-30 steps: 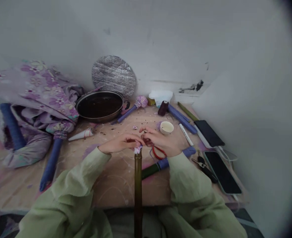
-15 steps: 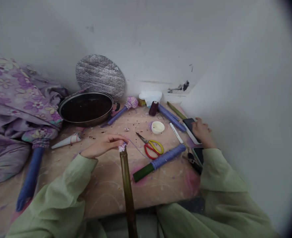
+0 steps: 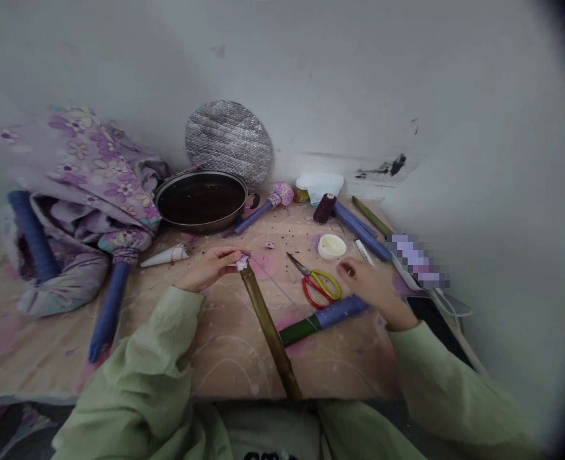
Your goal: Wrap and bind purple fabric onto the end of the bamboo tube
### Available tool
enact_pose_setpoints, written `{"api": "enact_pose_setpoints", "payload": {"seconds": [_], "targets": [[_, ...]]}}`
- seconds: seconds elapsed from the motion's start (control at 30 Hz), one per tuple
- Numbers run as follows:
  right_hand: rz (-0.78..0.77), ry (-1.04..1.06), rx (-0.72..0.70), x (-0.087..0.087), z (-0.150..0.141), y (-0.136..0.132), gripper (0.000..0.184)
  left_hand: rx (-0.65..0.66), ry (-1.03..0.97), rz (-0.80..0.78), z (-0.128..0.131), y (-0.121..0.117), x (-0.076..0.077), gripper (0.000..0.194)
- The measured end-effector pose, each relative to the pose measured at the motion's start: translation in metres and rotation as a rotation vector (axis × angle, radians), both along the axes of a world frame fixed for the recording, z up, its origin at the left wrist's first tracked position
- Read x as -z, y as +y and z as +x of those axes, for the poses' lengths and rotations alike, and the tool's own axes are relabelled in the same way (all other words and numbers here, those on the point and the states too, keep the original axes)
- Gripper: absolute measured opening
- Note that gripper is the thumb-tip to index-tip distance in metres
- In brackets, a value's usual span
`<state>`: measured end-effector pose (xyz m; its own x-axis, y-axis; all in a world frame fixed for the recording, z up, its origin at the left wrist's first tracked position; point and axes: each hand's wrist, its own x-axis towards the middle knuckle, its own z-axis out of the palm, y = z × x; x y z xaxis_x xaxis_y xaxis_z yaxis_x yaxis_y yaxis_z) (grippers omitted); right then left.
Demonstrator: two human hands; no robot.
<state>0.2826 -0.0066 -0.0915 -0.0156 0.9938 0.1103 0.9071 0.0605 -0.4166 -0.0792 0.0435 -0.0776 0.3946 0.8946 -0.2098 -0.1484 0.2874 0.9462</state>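
Note:
My left hand (image 3: 215, 265) is closed in a pinch on a small piece of floral cloth (image 3: 242, 260) at the top end of a bamboo stick (image 3: 269, 319). The stick slants down toward my lap. A thin purple thread (image 3: 275, 279) runs from that end toward a bamboo piece wrapped in blue-purple thread (image 3: 342, 311). Above the wrapped part hovers my right hand (image 3: 371, 284), fingers loosely curled with a gap at the thumb, and nothing shows in it. Scissors with red and yellow handles (image 3: 318, 285) lie left of it.
A dark pan (image 3: 201, 201) stands at the back left beside floral cloth (image 3: 91, 160). Behind it leans a silver round mat (image 3: 229, 140). Nearby are a white bowl (image 3: 332, 246), a dark thread spool (image 3: 325, 208) and a pixelated phone screen (image 3: 419, 260). A wall (image 3: 493, 160) bounds the right side.
My right hand has left the phone and moved left over the wrapped bamboo. The phone screen has lit up. My left hand keeps its pinch, and the view has shifted left.

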Motion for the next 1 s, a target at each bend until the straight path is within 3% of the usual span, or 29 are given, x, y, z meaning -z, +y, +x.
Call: {"api": "enact_pose_setpoints", "payload": {"seconds": [0.1, 0.2, 0.5, 0.73, 0.87, 1.0], "targets": [[-0.107, -0.064, -0.096, 0.023, -0.033, -0.004, 0.024, -0.014, 0.006, -0.019, -0.003, -0.002, 0.0, 0.027], [-0.167, -0.11, -0.111, 0.034, -0.044, -0.002, 0.025, -0.039, -0.004, -0.038, -0.007, -0.003, 0.002, 0.027], [-0.23, -0.015, -0.12, 0.032, -0.05, -0.002, 0.014, -0.176, -0.107, -0.146, -0.016, 0.0, 0.008, 0.016], [-0.174, 0.39, -0.11, 0.01, -0.052, -0.002, 0.022, -0.267, -0.218, -0.318, -0.006, 0.005, 0.003, 0.015], [-0.067, 0.685, -0.022, -0.014, -0.049, -0.007, 0.024, -0.369, -0.298, -0.397, 0.008, 0.006, -0.003, 0.019], [0.094, 0.982, 0.06, -0.044, -0.042, -0.029, 0.018, -0.499, -0.371, -0.403, 0.024, 0.003, -0.004, 0.017]]}}
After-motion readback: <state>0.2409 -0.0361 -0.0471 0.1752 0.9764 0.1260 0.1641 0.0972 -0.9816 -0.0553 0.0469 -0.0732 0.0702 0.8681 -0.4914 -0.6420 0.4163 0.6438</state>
